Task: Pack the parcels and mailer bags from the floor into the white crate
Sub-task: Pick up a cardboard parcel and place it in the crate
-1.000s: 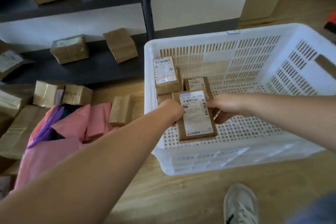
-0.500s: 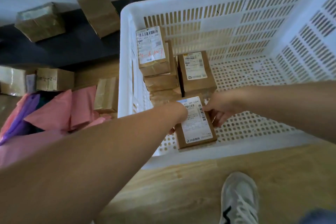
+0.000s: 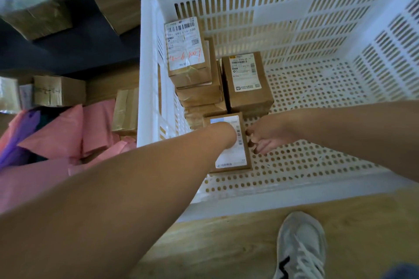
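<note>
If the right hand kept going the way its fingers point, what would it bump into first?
Most likely the flat labelled parcel on the floor of the crate; the right hand points at its edge from close by, though depth is unclear.

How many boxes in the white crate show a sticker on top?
3: the red-marked box tops the left stack, the second box stands beside it, the third box lies under the left hand. Lower boxes may hide theirs.

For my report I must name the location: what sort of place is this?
Probably a parcel sorting or storage room: labelled parcels stacked in a white crate, pink mailer bags heaped on the floor, more boxes on a dark shelf.
</note>
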